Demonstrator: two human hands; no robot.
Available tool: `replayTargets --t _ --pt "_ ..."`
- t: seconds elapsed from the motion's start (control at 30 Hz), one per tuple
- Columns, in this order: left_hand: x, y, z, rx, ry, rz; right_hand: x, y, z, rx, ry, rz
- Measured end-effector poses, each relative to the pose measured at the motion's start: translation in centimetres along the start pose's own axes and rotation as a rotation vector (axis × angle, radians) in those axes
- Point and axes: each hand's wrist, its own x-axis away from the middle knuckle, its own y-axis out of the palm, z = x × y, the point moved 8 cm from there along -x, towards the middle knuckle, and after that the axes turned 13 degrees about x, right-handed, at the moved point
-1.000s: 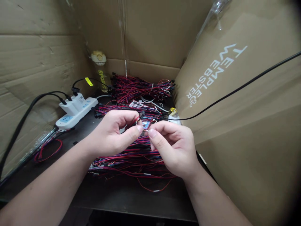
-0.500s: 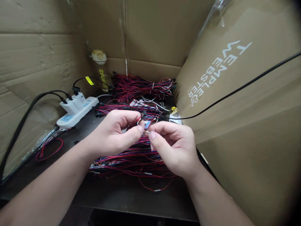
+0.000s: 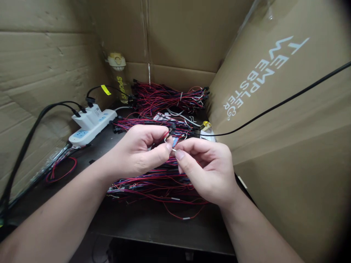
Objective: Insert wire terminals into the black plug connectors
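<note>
Worker's L hand (image 3: pixel 145 153) grips blk connector (image 3: pixel 172 128) by its short wires (image 3: pixel 166 137); R hand (image 3: pixel 210 168) pinches small white piece (image 3: pixel 174 150). Connector approx 11 o'clock from R thumb tip, L hand nearer, touching; long axis approx 1–7, unsure. White piece approx 10–4, betw. thumb tips. Hidden: wire run under L fingers, R fingertips behind thumb. Can't tell if white piece = sleeve or wire end.

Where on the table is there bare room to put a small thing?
Bare: the table between wires and front edge; also a smaller patch between power strip and left forearm. Crowded: beneath and behind the left hand and right hand, where wires lie.
</note>
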Motion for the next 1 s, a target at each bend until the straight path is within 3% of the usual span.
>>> replayTargets --t 0.57,0.8,1.0 --pt "0.1 0.1 0.0 0.023 0.051 -0.035 -0.2 0.2 0.0 -0.063 0.002 -0.025" --pt "0.0 0.4 0.6 -0.101 0.090 -0.069 -0.3 0.3 -0.3 -0.011 0.014 -0.049" --pt "0.2 0.3 1.7 -0.367 0.266 -0.052 -0.3 0.3 0.2 -0.017 0.089 -0.080"
